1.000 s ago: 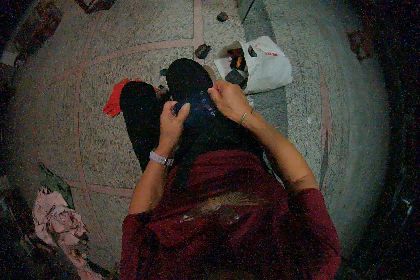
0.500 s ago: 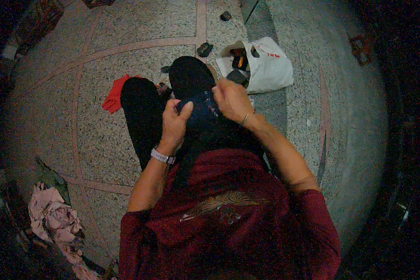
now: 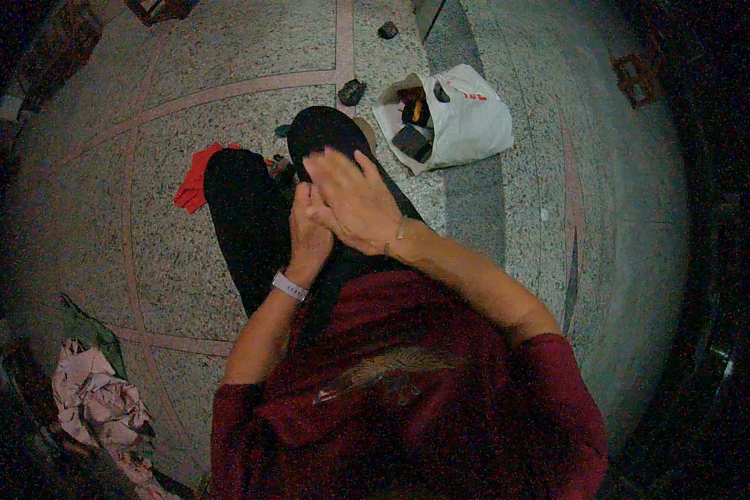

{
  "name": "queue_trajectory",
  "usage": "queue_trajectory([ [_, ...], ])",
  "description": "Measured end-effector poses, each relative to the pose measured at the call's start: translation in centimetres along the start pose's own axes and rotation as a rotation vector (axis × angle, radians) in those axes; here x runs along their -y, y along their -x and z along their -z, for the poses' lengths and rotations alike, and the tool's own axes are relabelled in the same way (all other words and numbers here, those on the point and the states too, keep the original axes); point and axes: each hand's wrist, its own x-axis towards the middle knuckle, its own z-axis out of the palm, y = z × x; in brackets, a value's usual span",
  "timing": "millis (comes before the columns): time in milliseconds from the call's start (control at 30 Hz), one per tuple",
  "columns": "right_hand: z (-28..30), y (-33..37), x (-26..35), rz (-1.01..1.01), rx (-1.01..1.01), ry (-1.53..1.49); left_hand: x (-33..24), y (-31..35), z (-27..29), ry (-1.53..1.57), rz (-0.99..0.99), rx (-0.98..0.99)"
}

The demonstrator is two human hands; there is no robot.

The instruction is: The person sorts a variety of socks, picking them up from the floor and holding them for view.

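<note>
I sit on a speckled stone floor with my legs in black trousers stretched out ahead. My right hand lies flat on the raised black knee, fingers spread, a thin bracelet on its wrist. My left hand is curled just beneath and partly behind it, with a pale band on that wrist. Whatever is between the two hands is hidden. My dark red shirt fills the lower part of the view.
A white plastic bag with dark things inside stands open beyond my knee to the right. A red cloth lies left of my leg. Crumpled pink fabric sits at lower left. Two small dark objects lie farther off.
Both hands held a dark blue piece of cloth at the knee before. Now the right hand has flattened out with fingers spread over the left, and the blue cloth is out of sight.
</note>
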Motion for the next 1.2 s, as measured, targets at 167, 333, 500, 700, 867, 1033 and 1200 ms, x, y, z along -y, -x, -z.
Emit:
queue_trajectory([
  [167, 1.2, 1.9, -2.1, -0.062, 0.069, -0.024, -0.2, 0.1, 0.1, -0.271, 0.042, 0.038],
  [333, 3.2, 1.3, -4.5, 0.068, 0.024, -0.259, -4.6, -1.0, 0.9, -0.198, 0.142, 0.02],
  [500, 6.2, -0.1, -4.1, 0.024, 0.193, -0.586, -8.7, -3.0, 1.8, -0.125, -0.056, -0.023],
  [700, 6.5, 0.6, -2.1, -0.167, 0.244, -0.769, -8.8, -0.9, 3.7, -0.485, 0.193, 0.09],
  [867, 8.7, -0.5, -3.8, -0.237, 0.406, -0.894, -11.2, -4.4, 3.3, -0.296, 0.08, 0.009],
  [1033, 8.7, -1.3, -6.1, -0.321, 0.393, -1.053, -10.8, -7.5, 2.3, -0.177, 0.089, 0.016],
  [1200, 7.6, -1.5, -8.4, -0.454, 0.391, -1.159, -10.0, -9.2, 0.7, -0.292, 0.049, 0.086],
])
